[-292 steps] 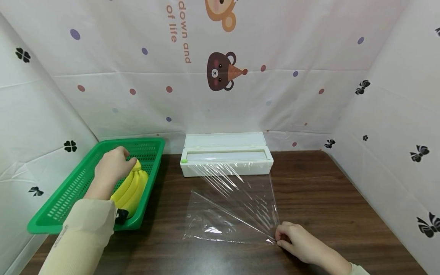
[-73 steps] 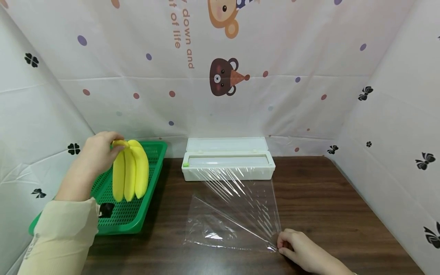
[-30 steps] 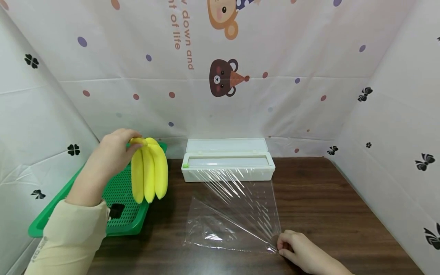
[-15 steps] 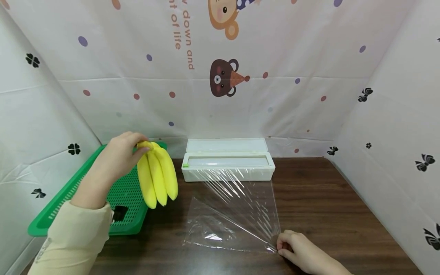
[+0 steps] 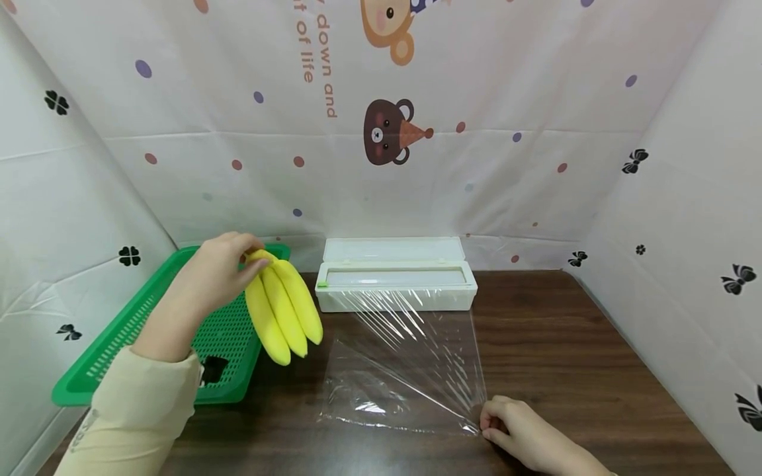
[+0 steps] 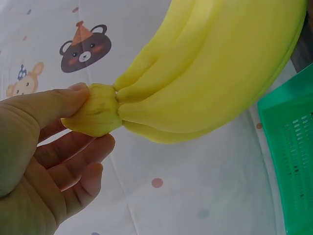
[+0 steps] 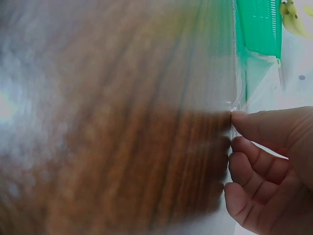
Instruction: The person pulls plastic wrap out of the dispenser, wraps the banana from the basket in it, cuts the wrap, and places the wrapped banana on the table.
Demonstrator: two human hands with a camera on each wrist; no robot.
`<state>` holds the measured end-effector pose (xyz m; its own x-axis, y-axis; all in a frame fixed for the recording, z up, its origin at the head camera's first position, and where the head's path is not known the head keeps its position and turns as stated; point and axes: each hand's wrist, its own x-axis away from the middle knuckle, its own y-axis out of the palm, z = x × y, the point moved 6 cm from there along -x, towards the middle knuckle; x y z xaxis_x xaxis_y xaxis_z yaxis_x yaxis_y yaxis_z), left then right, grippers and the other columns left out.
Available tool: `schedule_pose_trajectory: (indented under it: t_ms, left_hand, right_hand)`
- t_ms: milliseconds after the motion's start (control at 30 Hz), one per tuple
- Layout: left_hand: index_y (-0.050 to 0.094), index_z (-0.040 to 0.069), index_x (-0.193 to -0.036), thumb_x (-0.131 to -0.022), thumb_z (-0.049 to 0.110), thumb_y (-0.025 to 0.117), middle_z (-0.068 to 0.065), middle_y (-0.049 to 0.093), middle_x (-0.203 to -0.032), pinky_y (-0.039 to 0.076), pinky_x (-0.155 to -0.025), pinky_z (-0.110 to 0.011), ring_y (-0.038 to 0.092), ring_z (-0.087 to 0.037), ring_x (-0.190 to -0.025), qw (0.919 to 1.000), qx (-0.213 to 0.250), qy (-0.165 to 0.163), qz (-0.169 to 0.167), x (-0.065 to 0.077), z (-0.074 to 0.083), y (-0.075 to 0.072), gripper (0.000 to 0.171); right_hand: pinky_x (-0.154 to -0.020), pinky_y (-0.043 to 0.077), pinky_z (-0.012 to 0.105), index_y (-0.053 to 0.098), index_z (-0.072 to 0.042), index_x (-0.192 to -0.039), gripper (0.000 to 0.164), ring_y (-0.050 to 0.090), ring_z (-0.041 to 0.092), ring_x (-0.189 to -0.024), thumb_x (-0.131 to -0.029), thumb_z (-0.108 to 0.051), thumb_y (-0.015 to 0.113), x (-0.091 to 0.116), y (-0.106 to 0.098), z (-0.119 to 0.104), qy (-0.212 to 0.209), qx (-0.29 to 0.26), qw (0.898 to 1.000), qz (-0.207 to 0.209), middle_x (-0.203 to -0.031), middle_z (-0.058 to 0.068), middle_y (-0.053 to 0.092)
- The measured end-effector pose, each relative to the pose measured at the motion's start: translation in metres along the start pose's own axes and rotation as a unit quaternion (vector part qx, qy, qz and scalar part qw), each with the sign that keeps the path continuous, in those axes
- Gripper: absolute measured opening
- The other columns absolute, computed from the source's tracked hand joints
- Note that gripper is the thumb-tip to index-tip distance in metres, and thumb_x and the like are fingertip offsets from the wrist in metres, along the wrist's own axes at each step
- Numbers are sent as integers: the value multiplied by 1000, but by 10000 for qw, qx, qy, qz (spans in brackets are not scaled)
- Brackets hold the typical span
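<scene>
Our left hand (image 5: 223, 272) pinches the banana bunch (image 5: 286, 316), our right hand (image 5: 519, 426) the cling film (image 5: 411, 373) at its near right corner, which might rip if we tug.

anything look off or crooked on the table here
Yes, the clear film looks askew: creases slant from the white dispenser towards the corner that the right hand pinches, so it is not lying smooth. I see nothing spilled.

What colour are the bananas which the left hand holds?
The bananas are yellow, seen best in the left wrist view.
</scene>
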<state>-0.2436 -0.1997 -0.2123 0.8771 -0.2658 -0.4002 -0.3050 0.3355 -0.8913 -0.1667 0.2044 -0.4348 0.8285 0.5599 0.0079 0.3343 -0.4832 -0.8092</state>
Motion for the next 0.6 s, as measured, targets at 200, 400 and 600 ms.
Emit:
schedule_pose_trajectory:
  t_ms: [200,400,600]
  left_hand:
    - [64,-1,-101,-89,14,65,-18,63,-99,52,-74,-44,56,-29,-87,10000,39,29,-46,0,1,4,20]
    - [64,-1,-99,-89,14,66,-17,63,-99,52,-73,-43,56,-27,-84,9999,30,-25,-163,1,1,9,18]
    - [64,0,-98,-89,16,65,-17,63,-99,53,-72,-42,58,-27,-84,9995,41,-114,-289,1,4,13,19]
  right_hand:
    - [-57,41,18,57,-19,-83,10,43,-7,-70,-87,-18,66,0,0,0,52,-40,10000,-30,-80,-16,49]
    - [-58,42,18,59,-18,-84,9,44,-6,-70,-88,-19,66,-1,0,0,117,-115,9998,-115,-81,-14,50]
    - [-57,42,18,58,-19,-84,8,45,-6,-69,-88,-18,66,-1,0,1,204,-239,9993,-208,-80,-13,50]
